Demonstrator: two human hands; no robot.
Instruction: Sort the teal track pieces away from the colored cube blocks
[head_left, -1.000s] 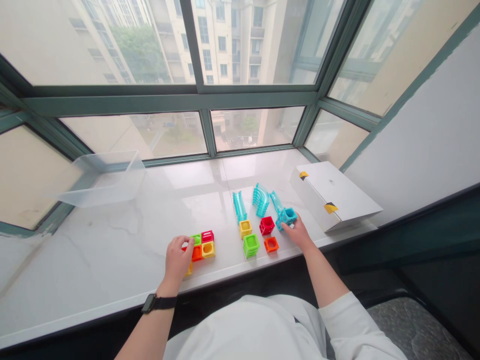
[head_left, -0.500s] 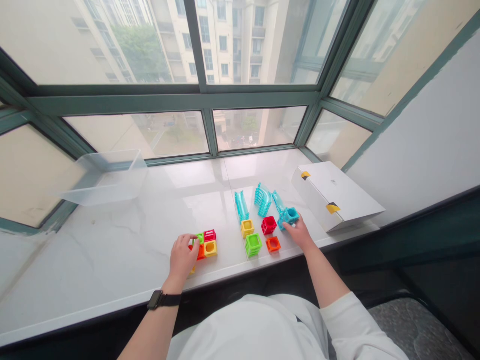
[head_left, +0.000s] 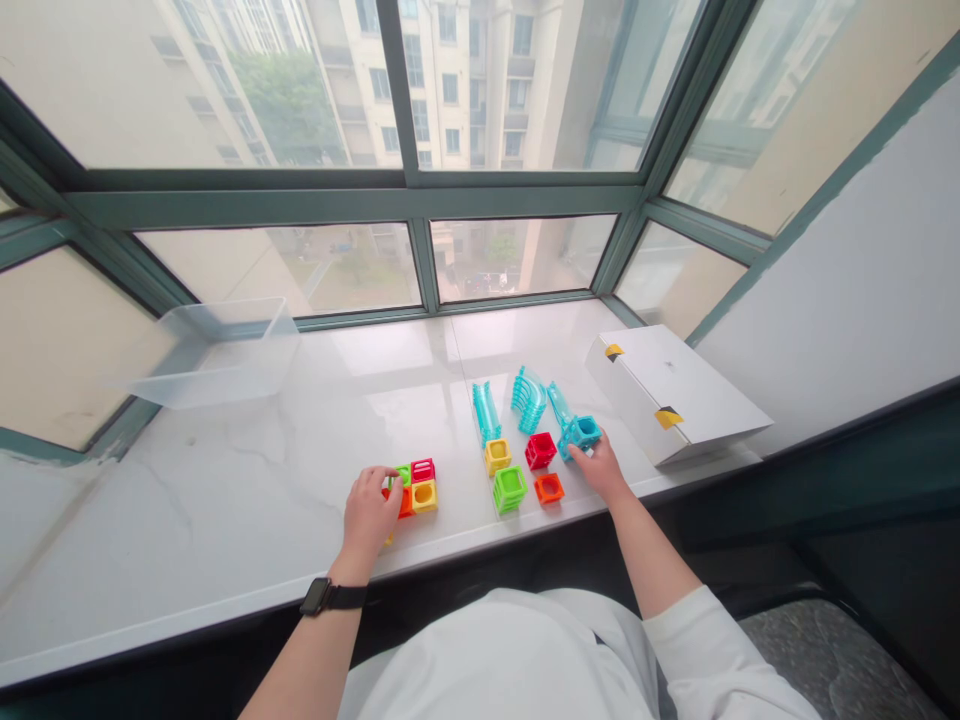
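Note:
My left hand [head_left: 370, 512] rests on a small cluster of joined cube blocks [head_left: 417, 484], green, red, orange and yellow, its fingers curled over the cluster's left side. My right hand [head_left: 599, 466] pinches a teal cube block [head_left: 583, 432] that joins a teal ramp piece [head_left: 559, 404]. Between the hands lie loose cubes: yellow [head_left: 497, 456], red [head_left: 540, 450], green [head_left: 509, 488] and orange [head_left: 549, 488]. Two more teal track pieces, one straight [head_left: 485, 411] and one curved [head_left: 528, 399], lie behind them.
Everything sits on a white marble windowsill [head_left: 300, 440] under a bay window. A clear plastic bin [head_left: 217, 350] stands at the back left. A white cardboard box [head_left: 671, 392] lies at the right end. A dark watch [head_left: 330, 596] is on my left wrist.
The view has shifted slightly. My left fingers have moved up over the cluster's left edge; my right hand stays on the teal cube.

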